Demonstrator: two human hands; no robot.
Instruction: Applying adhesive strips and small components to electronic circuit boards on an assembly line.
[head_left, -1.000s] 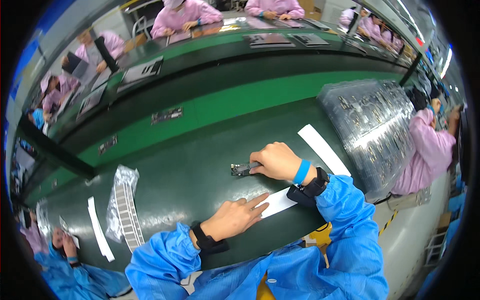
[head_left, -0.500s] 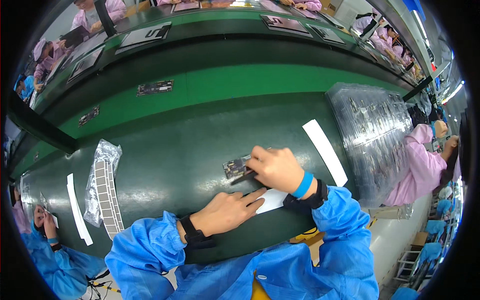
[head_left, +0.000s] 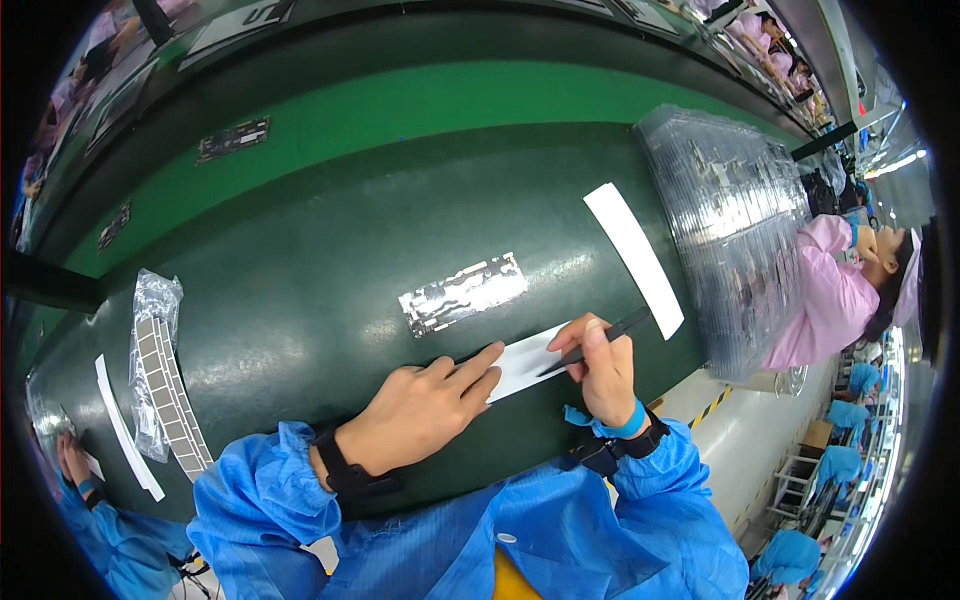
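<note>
Head view looked down on a wide dark green counter with a brighter green strip along its far side. At the right edge stood a tall stack of clear plastic trays, large and close enough that a careless elbow could have pushed it off the counter's end. Beside it lay a long white strip, loose on the surface. Far left lay a clear bag of small grey squares, well apart from the work.

Near the middle sat a shiny, flat metal part, untouched and just beyond both hands.

The left hand lay flat, fingers stretched onto the end of a small white paper strip, pinning it down. The right hand pinched a thin dark tool, perhaps tweezers, its tip on the strip.

Judging by this, the main risk was the strip sliding or buckling if the left hand's pressure eased while the tool pulled at it. The tool's point could also have slipped toward the left fingertips, which lay very near. A sleeve sweeping forward might have dragged the metal part out of place.
</note>
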